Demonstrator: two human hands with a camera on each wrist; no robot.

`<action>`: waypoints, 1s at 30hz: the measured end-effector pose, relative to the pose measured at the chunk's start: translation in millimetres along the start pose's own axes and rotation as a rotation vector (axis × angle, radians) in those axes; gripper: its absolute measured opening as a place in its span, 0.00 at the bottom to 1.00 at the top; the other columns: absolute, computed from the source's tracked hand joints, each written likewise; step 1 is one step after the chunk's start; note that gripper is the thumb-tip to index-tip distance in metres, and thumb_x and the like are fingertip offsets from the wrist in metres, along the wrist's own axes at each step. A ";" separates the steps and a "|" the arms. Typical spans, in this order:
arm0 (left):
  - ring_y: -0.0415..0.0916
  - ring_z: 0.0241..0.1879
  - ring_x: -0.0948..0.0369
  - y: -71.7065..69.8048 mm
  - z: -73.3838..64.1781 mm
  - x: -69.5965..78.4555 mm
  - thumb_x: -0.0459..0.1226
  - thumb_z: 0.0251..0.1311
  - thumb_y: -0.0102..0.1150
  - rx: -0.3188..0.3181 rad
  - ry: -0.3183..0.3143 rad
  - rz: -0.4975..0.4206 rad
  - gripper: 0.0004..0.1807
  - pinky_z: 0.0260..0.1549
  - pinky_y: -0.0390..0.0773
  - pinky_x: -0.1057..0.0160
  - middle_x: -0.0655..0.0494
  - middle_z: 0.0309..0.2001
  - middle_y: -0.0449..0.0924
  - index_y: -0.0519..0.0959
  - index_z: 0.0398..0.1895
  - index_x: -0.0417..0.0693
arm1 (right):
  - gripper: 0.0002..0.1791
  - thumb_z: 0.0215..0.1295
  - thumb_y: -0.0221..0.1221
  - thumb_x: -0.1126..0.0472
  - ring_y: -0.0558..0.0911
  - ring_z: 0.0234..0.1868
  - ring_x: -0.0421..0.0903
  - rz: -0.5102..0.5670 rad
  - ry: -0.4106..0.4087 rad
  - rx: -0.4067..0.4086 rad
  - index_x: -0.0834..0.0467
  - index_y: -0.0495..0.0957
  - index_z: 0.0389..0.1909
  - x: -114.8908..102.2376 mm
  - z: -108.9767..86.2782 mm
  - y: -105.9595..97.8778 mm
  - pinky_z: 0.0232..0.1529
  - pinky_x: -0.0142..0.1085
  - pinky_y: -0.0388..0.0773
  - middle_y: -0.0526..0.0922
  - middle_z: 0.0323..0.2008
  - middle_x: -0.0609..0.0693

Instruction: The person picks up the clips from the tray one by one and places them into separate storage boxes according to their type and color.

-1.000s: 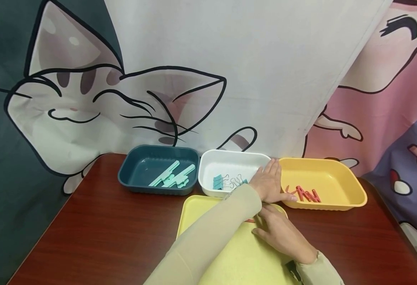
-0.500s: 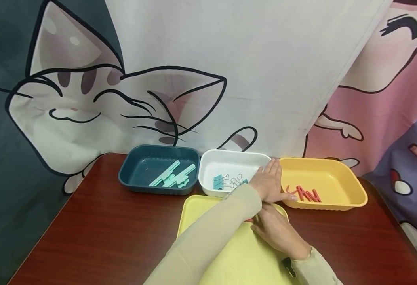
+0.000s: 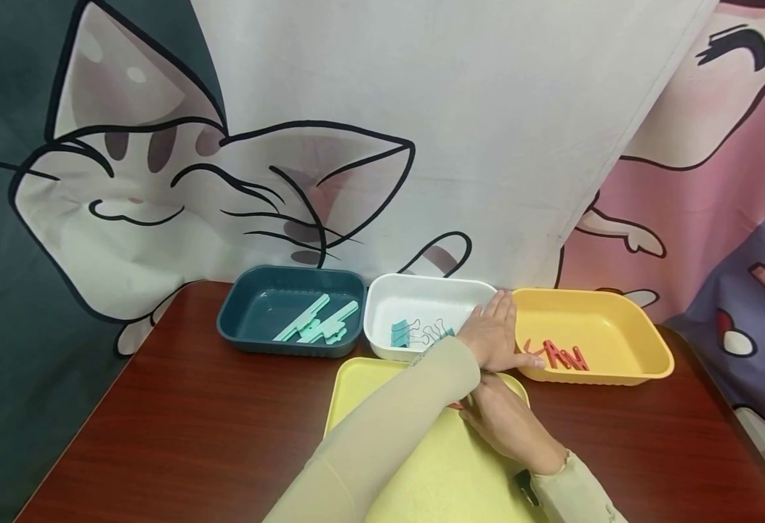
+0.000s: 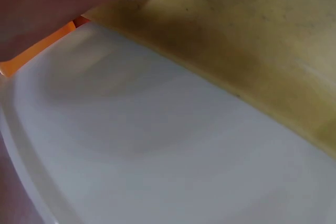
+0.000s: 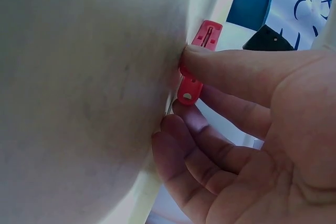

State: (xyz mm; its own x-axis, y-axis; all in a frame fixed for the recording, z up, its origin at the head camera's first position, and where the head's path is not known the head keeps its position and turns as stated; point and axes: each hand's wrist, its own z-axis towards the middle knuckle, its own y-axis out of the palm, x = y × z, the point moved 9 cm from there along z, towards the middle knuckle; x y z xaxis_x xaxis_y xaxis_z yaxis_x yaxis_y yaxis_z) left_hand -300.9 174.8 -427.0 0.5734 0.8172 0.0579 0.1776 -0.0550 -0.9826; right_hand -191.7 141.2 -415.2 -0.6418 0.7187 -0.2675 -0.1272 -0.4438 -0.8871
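Observation:
My left hand (image 3: 492, 335) lies with straight fingers across the neighbouring rims of the white bin (image 3: 434, 285) and the yellow bin (image 3: 617, 327), its thumb stretched over the yellow one. Below it, my right hand (image 3: 509, 425) reaches under the left forearm. Thumb and fingers of that hand pinch a red clothespin (image 5: 189, 90), close against the left sleeve (image 5: 94, 98) in the right wrist view. Only a sliver of this clothespin shows in the head view. Several red clothespins (image 3: 561, 356) lie in the yellow bin, and teal binder clips (image 3: 400, 334) in the white one.
A dark blue bin (image 3: 245, 312) at the back left holds mint-green bag clips (image 3: 326, 325). Under both arms lies a yellow tray (image 3: 454, 479) on the brown table (image 3: 192, 421). A cat-print curtain (image 3: 487, 131) hangs behind the bins.
My right hand has shifted slightly left and upward, further under the left forearm. The left hand and the bins have stayed where they were.

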 end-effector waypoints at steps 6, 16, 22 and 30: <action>0.26 0.79 0.59 0.2 -0.7 0.3 0.79 0.56 0.34 -0.003 0.002 -0.026 0.63 0.75 0.44 0.59 0.52 0.82 0.28 0.37 0.82 0.46 | 0.25 0.47 0.76 0.70 0.82 0.44 0.46 -0.009 -0.007 0.010 0.59 0.78 0.46 -0.1 -0.9 -1.9 0.47 0.45 0.80 0.82 0.39 0.49; 0.26 0.79 0.60 0.6 -0.3 -0.4 0.79 0.56 0.34 0.000 -0.003 -0.024 0.63 0.75 0.44 0.59 0.53 0.82 0.29 0.37 0.82 0.46 | 0.18 0.46 0.77 0.68 0.80 0.41 0.45 -0.042 0.014 0.003 0.58 0.82 0.38 2.9 -8.1 -5.6 0.45 0.45 0.80 0.81 0.39 0.49; 0.26 0.79 0.59 0.2 -1.5 0.9 0.80 0.56 0.33 -0.006 0.006 -0.024 0.63 0.75 0.44 0.59 0.52 0.82 0.28 0.36 0.82 0.46 | 0.20 0.47 0.77 0.68 0.81 0.46 0.48 -0.040 0.033 -0.006 0.59 0.83 0.42 3.0 -11.1 -12.7 0.49 0.47 0.79 0.82 0.43 0.51; 0.26 0.79 0.59 -0.1 -1.4 0.3 0.79 0.57 0.34 -0.010 0.004 -0.024 0.63 0.75 0.45 0.59 0.52 0.82 0.27 0.36 0.82 0.46 | 0.18 0.50 0.76 0.67 0.80 0.48 0.47 -0.046 0.051 -0.018 0.60 0.84 0.43 6.7 -17.6 -21.6 0.51 0.46 0.79 0.82 0.44 0.50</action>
State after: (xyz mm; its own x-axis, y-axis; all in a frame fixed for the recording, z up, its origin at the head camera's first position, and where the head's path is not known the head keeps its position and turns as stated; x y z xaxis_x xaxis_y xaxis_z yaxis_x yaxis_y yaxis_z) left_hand -299.6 174.3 -426.6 0.5716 0.8163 0.0825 0.1993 -0.0406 -0.9791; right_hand -179.8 165.0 -404.5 -0.5964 0.7644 -0.2448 -0.1413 -0.4003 -0.9054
